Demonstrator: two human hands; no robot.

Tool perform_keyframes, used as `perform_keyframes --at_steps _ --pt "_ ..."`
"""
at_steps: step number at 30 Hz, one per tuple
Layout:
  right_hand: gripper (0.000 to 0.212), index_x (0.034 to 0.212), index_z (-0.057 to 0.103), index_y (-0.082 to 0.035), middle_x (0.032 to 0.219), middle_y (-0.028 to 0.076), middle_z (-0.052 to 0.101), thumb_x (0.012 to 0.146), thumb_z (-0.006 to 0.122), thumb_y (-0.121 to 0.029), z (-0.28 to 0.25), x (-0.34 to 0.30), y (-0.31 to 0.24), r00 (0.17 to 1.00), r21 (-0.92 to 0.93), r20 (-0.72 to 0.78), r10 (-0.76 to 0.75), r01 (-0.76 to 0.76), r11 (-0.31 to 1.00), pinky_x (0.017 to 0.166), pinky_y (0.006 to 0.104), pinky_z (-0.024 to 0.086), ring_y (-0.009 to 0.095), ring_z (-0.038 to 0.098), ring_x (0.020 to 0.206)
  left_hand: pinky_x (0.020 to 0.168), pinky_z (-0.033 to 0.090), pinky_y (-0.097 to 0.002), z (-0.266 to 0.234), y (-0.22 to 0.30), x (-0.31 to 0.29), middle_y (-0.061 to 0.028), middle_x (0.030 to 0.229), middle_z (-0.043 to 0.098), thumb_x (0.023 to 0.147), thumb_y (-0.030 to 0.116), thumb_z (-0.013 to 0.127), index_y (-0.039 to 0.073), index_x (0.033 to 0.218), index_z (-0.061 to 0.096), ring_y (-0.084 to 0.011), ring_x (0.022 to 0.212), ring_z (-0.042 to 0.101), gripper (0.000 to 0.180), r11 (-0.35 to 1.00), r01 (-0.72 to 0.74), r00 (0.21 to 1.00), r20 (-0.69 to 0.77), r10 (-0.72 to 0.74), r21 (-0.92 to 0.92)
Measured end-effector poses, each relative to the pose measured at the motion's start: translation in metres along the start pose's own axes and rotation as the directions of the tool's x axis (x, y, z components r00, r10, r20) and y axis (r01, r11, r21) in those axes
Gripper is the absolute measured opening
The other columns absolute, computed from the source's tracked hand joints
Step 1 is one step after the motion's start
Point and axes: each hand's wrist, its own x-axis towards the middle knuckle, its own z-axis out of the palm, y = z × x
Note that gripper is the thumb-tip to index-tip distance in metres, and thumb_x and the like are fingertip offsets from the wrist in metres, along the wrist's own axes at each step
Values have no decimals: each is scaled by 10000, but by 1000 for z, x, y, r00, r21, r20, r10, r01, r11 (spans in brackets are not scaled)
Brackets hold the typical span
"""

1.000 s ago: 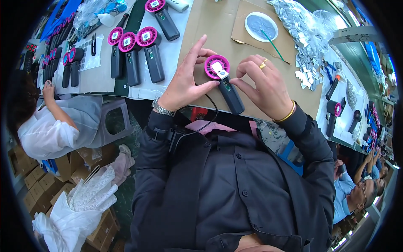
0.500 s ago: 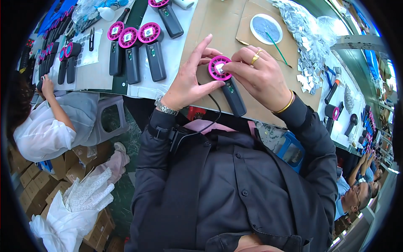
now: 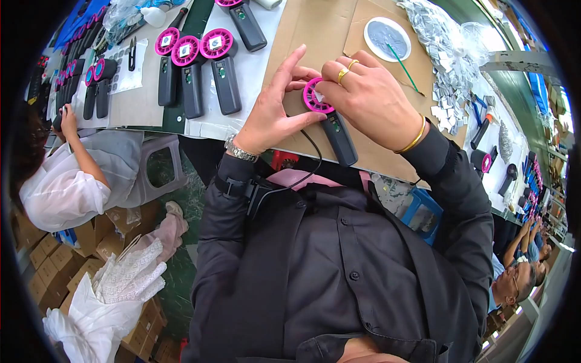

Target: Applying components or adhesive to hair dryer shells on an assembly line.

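Head view, pink-ringed device: The dark-handled device (image 3: 341, 144) lies on the brown cardboard (image 3: 296, 27), ring end away from the person, handle slanting toward the table edge.
Pink ring: The ring (image 3: 308, 98) sits between the left hand (image 3: 266, 124) and the right hand (image 3: 372, 97), its right part covered by right-hand fingers.
Left hand: Thumb and fingers stand wide apart around the ring's left side, the thumb tip at its lower edge; whether they clamp it cannot be told.
Right hand: Fingers are bent together over the ring face, at a white square (image 3: 319, 96); whether they pinch it cannot be told.
Handle: It projects below both hands, a green part showing in its upper opening.
Labels: Three similar devices (image 3: 192, 94) to the left each carry a white square (image 3: 184, 51) with a dark mark, too small to read.
Cardboard, far side: A white round dish (image 3: 368, 41) contains grey material; a green stick (image 3: 407, 71) extends from it.
Right of cardboard: Small white and grey squares (image 3: 446, 116) lie heaped.
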Motion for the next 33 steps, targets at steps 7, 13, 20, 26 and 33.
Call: perform_keyframes --at_steps 7,13,20,26,33 --pt "273 1196 801 -84 1100 39 667 928 801 -138 20 -20 6 992 264 -119 49 -16 964 918 401 504 249 642 1004 1149 565 -429 0 -1 0 -154 1398 685 823 62 950 77 1757 263 -271 1305 687 1159 999 10 1000 1 -10 -53" --pt "327 1250 803 -95 1132 44 678 930 816 -164 20 -27 -6 984 233 -170 61 -20 972 935 405 502 249 636 1027 1168 552 -438 -1 1 1 -155 1405 684 844 52 923 78 1755 268 -270 1322 681 1123 998 12 1000 18 -11 -61" --pt "337 1278 806 -106 1123 65 680 948 818 -174 11 -33 -17 959 194 -216 183 -142 971 948 412 504 272 635 1035 1188 535 -446 -1 4 4 -161 1436 678 865 49 890 85 1761 254 -279 1340 676 1099 998 17 999 41 -14 -63" --pt "302 1221 803 -91 1132 107 702 951 851 -217 -3 -69 15 797 159 -367 479 -453 877 932 424 524 307 663 1055 1194 526 -458 -3 12 9 -183 1491 656 863 130 921 89 1771 220 -301 1359 668 1148 998 14 996 93 -9 -55" --pt "259 1119 797 -95 1081 127 730 945 876 -270 7 -96 42 666 -21 -352 658 -708 706 862 435 563 326 724 1006 1143 553 -448 11 32 4 -186 1431 673 824 186 963 76 1758 269 -315 1301 692 1168 954 1 1000 -10 2 301"
